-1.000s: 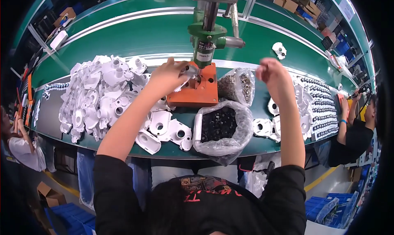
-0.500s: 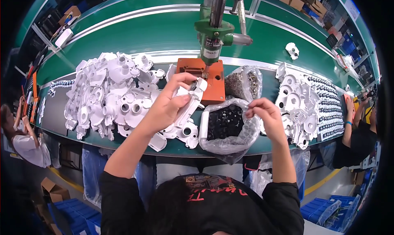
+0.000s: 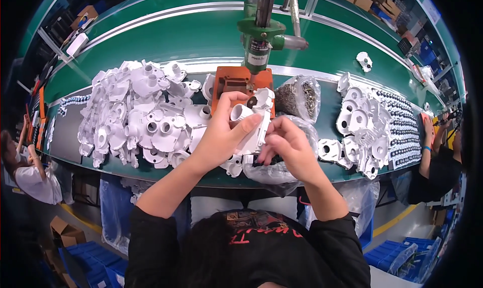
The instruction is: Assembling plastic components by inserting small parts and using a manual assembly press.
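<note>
My left hand (image 3: 224, 132) grips a white plastic housing (image 3: 257, 129) with a round tube on it, held up in front of the press. Against the housing's right edge are the bent fingers of my right hand (image 3: 294, 149); they are closed, and what they may hold is hidden. Below that hand sits a clear plastic bag (image 3: 274, 174) of small black parts, mostly covered by my hands. Behind the housing stands an orange fixture block (image 3: 232, 76), beneath the green press (image 3: 259, 41).
White housings (image 3: 128, 112) are heaped at left. More white parts (image 3: 359, 119) lie at right, beside rows of dark-and-white pieces (image 3: 402, 129). A bag of metal screws (image 3: 302, 96) stands by the fixture. Co-workers are at both sides.
My left hand has moved right and turned the housing so its tube shows. My right hand has come left from the bag's far side to the housing.
</note>
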`<state>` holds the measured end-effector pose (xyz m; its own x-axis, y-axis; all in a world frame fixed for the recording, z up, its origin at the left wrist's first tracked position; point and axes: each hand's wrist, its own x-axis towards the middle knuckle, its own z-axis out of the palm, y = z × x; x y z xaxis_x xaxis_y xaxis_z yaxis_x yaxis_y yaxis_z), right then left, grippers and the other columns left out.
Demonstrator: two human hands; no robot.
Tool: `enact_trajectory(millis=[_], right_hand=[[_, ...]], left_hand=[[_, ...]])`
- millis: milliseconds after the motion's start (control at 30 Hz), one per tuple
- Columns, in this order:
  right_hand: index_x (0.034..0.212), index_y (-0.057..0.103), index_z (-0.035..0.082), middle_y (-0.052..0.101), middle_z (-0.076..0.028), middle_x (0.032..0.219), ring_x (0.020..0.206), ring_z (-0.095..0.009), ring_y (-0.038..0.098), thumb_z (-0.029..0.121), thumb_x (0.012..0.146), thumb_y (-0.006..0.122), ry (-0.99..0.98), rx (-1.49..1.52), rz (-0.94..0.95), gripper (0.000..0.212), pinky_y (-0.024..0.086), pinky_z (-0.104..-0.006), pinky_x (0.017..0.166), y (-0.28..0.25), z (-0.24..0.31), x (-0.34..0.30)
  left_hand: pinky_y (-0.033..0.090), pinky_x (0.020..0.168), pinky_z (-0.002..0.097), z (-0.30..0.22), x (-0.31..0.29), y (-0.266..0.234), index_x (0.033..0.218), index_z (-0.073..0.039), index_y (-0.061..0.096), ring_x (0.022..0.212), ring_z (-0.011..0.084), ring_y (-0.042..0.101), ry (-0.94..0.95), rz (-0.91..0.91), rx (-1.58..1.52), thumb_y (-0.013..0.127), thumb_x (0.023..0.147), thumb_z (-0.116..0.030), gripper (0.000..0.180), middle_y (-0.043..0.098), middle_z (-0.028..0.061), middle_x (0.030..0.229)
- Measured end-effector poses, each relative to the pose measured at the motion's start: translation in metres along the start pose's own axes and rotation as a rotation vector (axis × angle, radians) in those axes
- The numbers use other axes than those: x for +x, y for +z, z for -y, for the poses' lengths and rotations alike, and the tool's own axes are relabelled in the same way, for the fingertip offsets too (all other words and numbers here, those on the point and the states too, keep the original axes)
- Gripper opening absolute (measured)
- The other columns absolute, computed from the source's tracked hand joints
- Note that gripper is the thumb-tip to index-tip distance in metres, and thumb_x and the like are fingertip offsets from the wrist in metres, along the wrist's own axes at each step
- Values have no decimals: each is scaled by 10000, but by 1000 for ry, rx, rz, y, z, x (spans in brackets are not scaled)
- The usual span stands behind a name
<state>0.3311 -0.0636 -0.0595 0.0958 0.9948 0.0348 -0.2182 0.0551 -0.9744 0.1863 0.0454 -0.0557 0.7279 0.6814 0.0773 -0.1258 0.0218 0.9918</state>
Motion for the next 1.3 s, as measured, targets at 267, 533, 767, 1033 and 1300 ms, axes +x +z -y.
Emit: enact_trajectory(millis=[267, 533, 767, 1033, 1300], right_hand=[[1054, 496, -23, 622, -91, 800, 644, -164, 656, 140, 911, 556, 189, 58, -25, 225, 516, -249, 539, 1, -9, 3], [1207, 487, 35, 540, -190, 1229, 1135, -311, 532, 102, 747, 677, -3, -1394, -314, 502, 419, -429, 914, -105, 2, -43], [1259, 472, 155, 503, -146, 1243, 1186, -326, 454, 203, 595, 780, 410, -1610, -73, 733, 284, -472, 1022, -162, -23, -87], [1193, 494, 49, 592, -147, 1067, 951, -264, 573, 229, 690, 770, 156, -1129, -386, 601, 456, -347, 811, -178, -16, -72], [1299, 350, 19, 596, -184, 1126, 951, -203, 604, 318, 867, 579, -12, -130, -328, 572, 486, -318, 768, -133, -18, -39]], left_hand=[[443, 848, 280, 5, 4, -4, 1205, -37, 382, 1013, 140, 515, 154, -46, 405, 738, 765, -152, 577, 512, 101, 1094], [486, 813, 383, 18, 116, -128, 1221, -45, 463, 910, 319, 622, 29, -409, 1109, 720, 740, -246, 581, 604, 173, 1042], [458, 883, 425, 80, 182, -177, 1227, -12, 480, 1012, 403, 562, 98, -489, 1162, 674, 751, -264, 573, 572, 256, 1088], [452, 829, 453, 98, 145, -162, 930, 36, 616, 948, 405, 585, -110, 140, 1294, 585, 769, -197, 285, 609, 279, 970], [412, 570, 306, 25, 79, -96, 878, -22, 468, 651, 139, 476, 0, -380, 744, 552, 828, -219, 220, 510, 75, 724]])
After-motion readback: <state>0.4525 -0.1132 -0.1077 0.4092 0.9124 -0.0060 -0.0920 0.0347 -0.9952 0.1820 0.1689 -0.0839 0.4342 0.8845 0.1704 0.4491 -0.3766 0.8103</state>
